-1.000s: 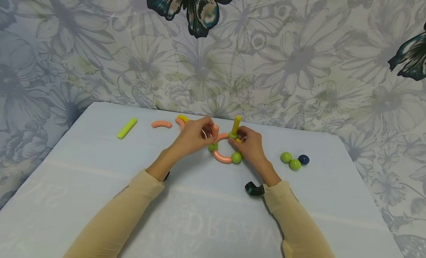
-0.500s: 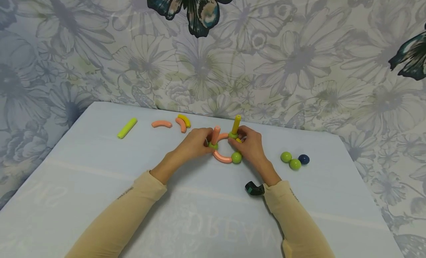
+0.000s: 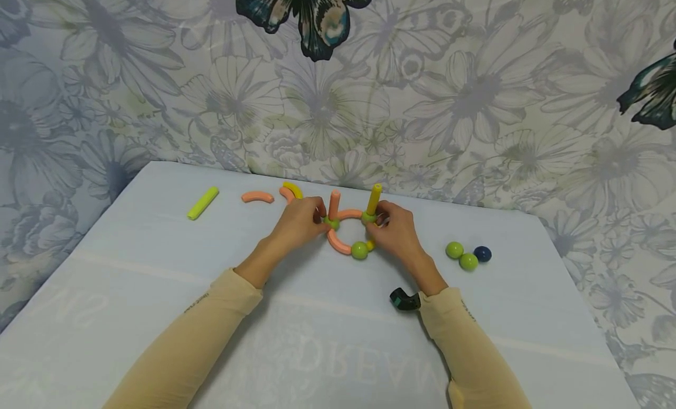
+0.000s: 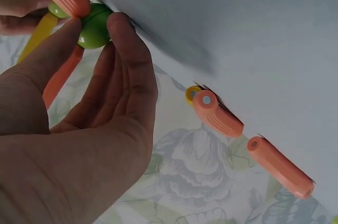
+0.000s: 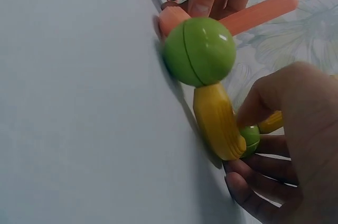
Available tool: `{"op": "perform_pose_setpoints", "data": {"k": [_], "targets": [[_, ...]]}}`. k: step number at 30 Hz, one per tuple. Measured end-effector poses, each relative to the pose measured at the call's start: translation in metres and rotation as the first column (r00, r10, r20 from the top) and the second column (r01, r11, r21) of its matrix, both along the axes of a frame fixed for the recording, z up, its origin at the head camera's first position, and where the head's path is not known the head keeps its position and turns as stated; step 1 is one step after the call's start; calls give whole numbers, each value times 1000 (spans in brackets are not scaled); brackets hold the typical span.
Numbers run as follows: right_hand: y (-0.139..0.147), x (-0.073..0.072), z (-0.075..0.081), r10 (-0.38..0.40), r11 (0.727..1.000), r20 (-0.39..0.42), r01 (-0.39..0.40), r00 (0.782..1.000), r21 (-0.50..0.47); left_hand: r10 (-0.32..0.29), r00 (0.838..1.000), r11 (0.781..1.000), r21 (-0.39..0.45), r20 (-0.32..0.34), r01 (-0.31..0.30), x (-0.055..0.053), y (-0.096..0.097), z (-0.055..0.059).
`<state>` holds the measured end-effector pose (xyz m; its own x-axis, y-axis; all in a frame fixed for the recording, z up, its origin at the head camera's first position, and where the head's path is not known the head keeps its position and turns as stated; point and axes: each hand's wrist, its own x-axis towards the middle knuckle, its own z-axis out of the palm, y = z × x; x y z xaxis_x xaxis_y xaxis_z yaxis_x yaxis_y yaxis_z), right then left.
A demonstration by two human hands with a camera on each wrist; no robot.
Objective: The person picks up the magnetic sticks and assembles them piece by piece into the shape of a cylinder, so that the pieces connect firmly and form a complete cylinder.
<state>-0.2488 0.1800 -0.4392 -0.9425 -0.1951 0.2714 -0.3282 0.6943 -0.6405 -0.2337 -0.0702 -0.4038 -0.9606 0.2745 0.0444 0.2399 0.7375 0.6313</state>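
A ring of curved orange rods (image 3: 338, 243), a yellow curved rod (image 5: 216, 121) and green balls lies on the table. My left hand (image 3: 300, 221) pinches the ring's left green ball (image 4: 95, 28) between thumb and fingers; a straight orange rod (image 3: 335, 203) stands up from that ball. At the ring's back right, my right hand (image 3: 395, 230) grips another green ball (image 5: 250, 140), which bears an upright yellow rod (image 3: 375, 199). The front green ball (image 3: 360, 250) sits untouched between an orange and the yellow curved rod. My right fingers partly cover the ring's right side.
Left of the ring lie a lime straight rod (image 3: 203, 203), a curved orange rod (image 3: 257, 196), and a second orange one (image 3: 287, 194) beside a yellow curved rod (image 3: 293, 189). Two green balls (image 3: 454, 250) and a dark blue ball (image 3: 483, 254) rest at right. A patterned wall covering rises behind.
My left hand let go of the upright orange rod and moved down onto the green ball beneath it. The ring's left and front parts have since shifted left; my right hand stayed nearly still.
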Motion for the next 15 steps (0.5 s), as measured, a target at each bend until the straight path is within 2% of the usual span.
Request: {"op": "perform_pose_setpoints", "data": {"k": [7,12,15], "targets": [[6,0,6,34,998,51,-36,998,48,58,998,998,-5,34,-58,0,-2,1],[16,-3,14,81,991,100,-91,992,99,42,993,999,18,110,-44,0,-3,2],[19,-4,18,107,987,130,-121,986,107,6,989,1000,27,145,-10,0,-4,3]]}}
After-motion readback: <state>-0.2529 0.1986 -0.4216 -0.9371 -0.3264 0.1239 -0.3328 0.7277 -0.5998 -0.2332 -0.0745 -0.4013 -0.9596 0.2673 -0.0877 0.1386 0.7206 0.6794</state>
